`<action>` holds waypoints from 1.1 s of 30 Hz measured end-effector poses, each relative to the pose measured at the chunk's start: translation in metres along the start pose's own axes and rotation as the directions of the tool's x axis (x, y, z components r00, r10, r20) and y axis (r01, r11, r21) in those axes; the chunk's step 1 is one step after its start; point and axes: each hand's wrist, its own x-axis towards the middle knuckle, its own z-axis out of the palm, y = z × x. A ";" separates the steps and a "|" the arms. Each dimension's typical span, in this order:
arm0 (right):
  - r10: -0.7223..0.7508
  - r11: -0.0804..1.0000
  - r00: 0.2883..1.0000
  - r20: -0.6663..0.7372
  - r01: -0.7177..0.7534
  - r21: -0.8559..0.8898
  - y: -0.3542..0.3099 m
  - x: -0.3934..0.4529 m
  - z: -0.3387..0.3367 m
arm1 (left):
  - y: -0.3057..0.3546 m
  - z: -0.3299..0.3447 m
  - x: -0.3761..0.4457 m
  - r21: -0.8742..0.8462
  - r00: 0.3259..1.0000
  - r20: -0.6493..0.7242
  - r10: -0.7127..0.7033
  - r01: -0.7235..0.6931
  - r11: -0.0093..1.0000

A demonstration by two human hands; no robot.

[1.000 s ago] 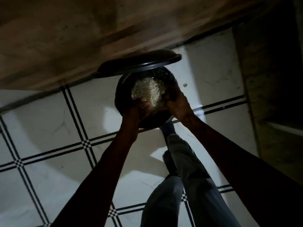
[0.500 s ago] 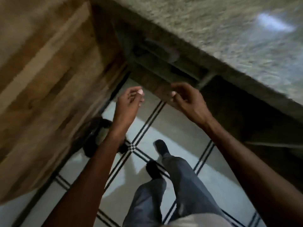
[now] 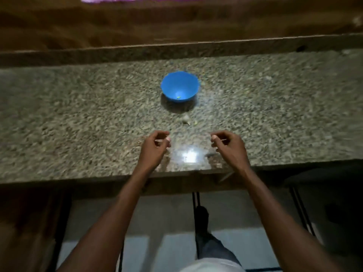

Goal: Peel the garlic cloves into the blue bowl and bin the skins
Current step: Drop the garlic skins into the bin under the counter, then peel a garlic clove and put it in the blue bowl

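A blue bowl (image 3: 179, 87) stands on the speckled granite counter (image 3: 78, 122), a small pale-green speck at its bottom. Just in front of it lies a garlic clove (image 3: 185, 120) with a small scrap (image 3: 195, 122) beside it. My left hand (image 3: 155, 148) and my right hand (image 3: 228, 147) hover over the counter's near part, a hand's width apart, fingers loosely curled and holding nothing. Both are short of the clove. The bin is out of view.
The counter's front edge (image 3: 176, 174) runs across the frame below my wrists. A raised granite ledge (image 3: 176, 49) and a wooden wall lie behind the bowl. Tiled floor and my leg (image 3: 208, 244) show below the counter.
The view has swung from the open black bin on the floor up to the counter. My hands left the bin, empty, and now hover over the granite before the bowl.
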 end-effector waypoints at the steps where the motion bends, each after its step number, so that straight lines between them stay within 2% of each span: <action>1: 0.025 1.000 1.000 -0.004 -0.025 -0.018 0.010 0.012 -0.014 | 0.001 0.017 0.014 0.036 1.000 0.013 -0.025 0.025 0.999; 3: 0.055 0.997 0.998 -0.001 -0.055 -0.048 0.026 0.033 -0.031 | -0.007 0.038 0.036 0.105 0.997 0.023 -0.073 0.071 0.992; 6: 0.028 0.993 0.998 0.056 -0.022 -0.113 0.035 0.070 -0.036 | -0.015 0.052 0.060 0.239 0.997 0.011 -0.075 0.070 0.968; 12: -0.145 0.940 0.954 0.261 0.215 -0.265 0.021 0.137 0.014 | -0.017 0.051 0.090 0.428 0.996 0.024 -0.092 0.073 0.901; 16: -0.150 0.837 0.887 0.438 0.350 -0.422 0.019 0.157 0.045 | -0.015 0.051 0.101 0.440 0.993 0.050 -0.105 0.072 0.895; 19: -0.162 0.854 0.909 0.383 0.324 -0.406 0.025 0.151 0.038 | -0.016 0.050 0.109 0.388 0.994 0.025 -0.104 0.086 0.918; 22: -0.094 0.970 0.986 0.139 0.122 -0.209 0.016 0.143 0.019 | -0.012 0.053 0.120 0.286 0.997 -0.030 -0.067 0.073 0.956; 24: -0.017 0.996 0.999 0.052 0.021 -0.087 -0.007 0.150 0.009 | -0.008 0.058 0.130 0.249 0.999 -0.043 -0.026 0.036 0.968; 25: -0.020 0.997 0.999 0.035 0.023 -0.068 -0.020 0.158 0.006 | -0.005 0.062 0.134 0.249 0.999 -0.043 -0.006 0.016 0.968; 29: -0.147 0.983 0.988 0.048 0.151 -0.104 -0.066 0.213 0.024 | 0.002 0.078 0.149 0.316 0.999 -0.022 0.036 -0.027 0.948; 33: -0.154 0.972 0.976 0.156 0.178 -0.155 -0.082 0.250 0.054 | -0.002 0.089 0.156 0.302 0.998 0.023 0.065 -0.069 0.951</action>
